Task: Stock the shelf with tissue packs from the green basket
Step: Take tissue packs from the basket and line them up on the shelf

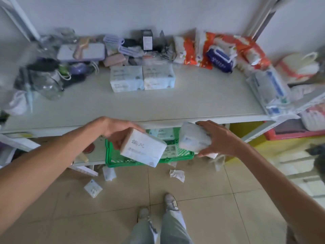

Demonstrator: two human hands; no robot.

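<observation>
My left hand (116, 131) grips a white tissue pack (143, 148) just below the front edge of the white shelf (158, 106). My right hand (218, 138) holds a second tissue pack (193, 136) at the same height, to the right. Both packs hang above the green basket (123, 159), which sits on the lower level under the shelf and still holds more packs (162, 133). Two tissue packs (142, 78) stand side by side on the shelf toward the back middle.
Toiletries, boxes and glass jars (47, 83) crowd the shelf's back left. Orange and blue wipe packages (219, 53) and a plastic-wrapped bundle (270, 92) fill the back right. Crumpled paper scraps (177, 175) lie on the tiled floor by my feet (158, 206).
</observation>
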